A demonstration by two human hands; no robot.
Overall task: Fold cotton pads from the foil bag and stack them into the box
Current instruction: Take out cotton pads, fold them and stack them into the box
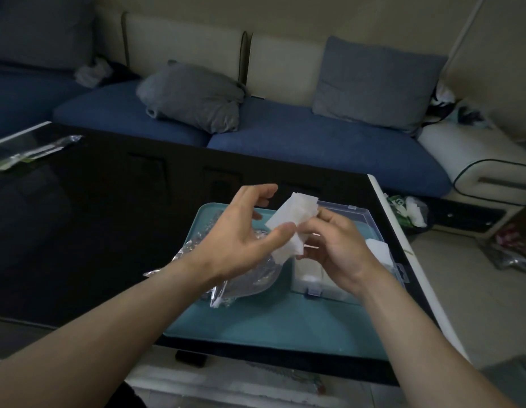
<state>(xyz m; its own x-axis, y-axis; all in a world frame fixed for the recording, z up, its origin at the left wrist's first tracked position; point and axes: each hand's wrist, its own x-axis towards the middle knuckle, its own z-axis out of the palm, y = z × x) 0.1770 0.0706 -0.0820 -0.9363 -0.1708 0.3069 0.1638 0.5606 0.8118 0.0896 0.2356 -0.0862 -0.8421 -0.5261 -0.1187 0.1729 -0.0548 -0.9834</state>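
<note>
A clear plastic box [312,285] sits on the right part of a teal tray [273,325] on the dark counter [79,225], its hinged lid [354,212] thrown open toward the sofa [285,136]. Inside it lie white folded pads [379,250], partly hidden by the right wrist. On the left of the tray lies the crumpled foil bag [247,285]; what it holds cannot be made out.

Above the tray, between both hands, is a small bundle of white cotton pads [291,219]. Its long axis runs diagonally, the upper end pointing away to the right, over the box lid, the lower end toward the person. The right hand [337,245] has its grip pinched on the bundle. The left hand [244,234] has a released grip, fingers relaxed, thumb touching the bundle's near edge.
</note>
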